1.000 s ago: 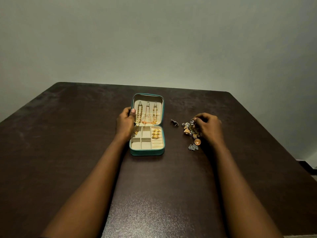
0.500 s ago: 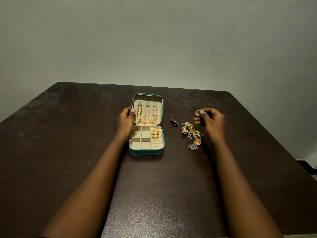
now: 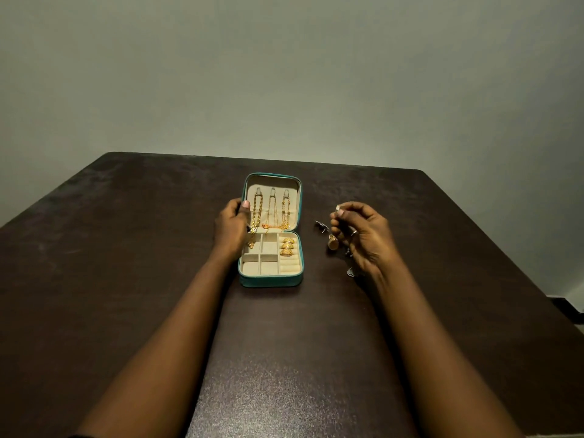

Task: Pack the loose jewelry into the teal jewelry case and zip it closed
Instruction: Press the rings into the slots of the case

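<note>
Teal case (image 3: pixel 271 279) lies open, gripped by the left hand (image 3: pixel 232 230), gold chains in its lid. Loose jewelry (image 3: pixel 332 242) is scattered under the right hand (image 3: pixel 363 235), one small piece (image 3: pixel 337 213) pinched.

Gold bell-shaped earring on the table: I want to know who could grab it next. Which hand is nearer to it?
Right. The right hand, pinching a small silvery piece, hovers right beside the bell-shaped earring. The left hand grips the far, left edge of the teal jewelry case.

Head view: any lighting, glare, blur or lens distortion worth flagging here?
Head view: dim light, darker corners; wide-angle stretch lengthens the forearms; soft sheen on the table; teal jewelry case is sharp; the small piece pinched by the right hand is too tiny to identify.
</note>
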The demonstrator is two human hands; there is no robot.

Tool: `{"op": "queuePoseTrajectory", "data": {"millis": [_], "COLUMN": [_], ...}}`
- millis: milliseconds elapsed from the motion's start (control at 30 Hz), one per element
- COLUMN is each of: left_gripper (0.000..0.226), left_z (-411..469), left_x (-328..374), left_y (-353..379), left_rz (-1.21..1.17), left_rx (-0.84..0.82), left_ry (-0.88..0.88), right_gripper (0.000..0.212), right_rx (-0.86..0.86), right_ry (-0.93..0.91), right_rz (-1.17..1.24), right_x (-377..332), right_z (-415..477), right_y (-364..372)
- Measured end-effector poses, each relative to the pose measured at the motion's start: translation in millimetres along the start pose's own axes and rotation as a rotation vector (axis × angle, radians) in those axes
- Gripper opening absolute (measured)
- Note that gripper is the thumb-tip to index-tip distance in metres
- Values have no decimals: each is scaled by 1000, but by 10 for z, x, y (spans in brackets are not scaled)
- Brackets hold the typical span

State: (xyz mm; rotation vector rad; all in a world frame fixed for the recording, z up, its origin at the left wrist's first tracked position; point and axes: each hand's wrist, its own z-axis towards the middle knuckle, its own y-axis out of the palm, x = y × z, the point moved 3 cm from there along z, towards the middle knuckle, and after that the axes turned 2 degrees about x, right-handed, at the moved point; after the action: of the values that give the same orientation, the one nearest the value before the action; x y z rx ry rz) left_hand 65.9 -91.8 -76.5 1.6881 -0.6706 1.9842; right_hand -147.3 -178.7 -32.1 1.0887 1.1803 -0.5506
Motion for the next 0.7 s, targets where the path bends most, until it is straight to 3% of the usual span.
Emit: {"op": "queuePoseTrajectory", "data": {"millis": [233,467,700], "left_gripper": [19,21,20], "left_z": [-10,-14,6], "left_x": [7,2,-6], "left_y": [-9,-10,-14], "left_rz": [12,19,35], "left_rx": [5,10,8], "left_ry": [3,6,3], "right_gripper": [13,17,18], "right_rx": [-16,-55,-119], "right_ry": [7,-146,-165], "right_rz": [-120,-471,-629], "right_x": [90,126,133], "right_z": [-104,-198,-236], "right_y": [116,247,307]}}
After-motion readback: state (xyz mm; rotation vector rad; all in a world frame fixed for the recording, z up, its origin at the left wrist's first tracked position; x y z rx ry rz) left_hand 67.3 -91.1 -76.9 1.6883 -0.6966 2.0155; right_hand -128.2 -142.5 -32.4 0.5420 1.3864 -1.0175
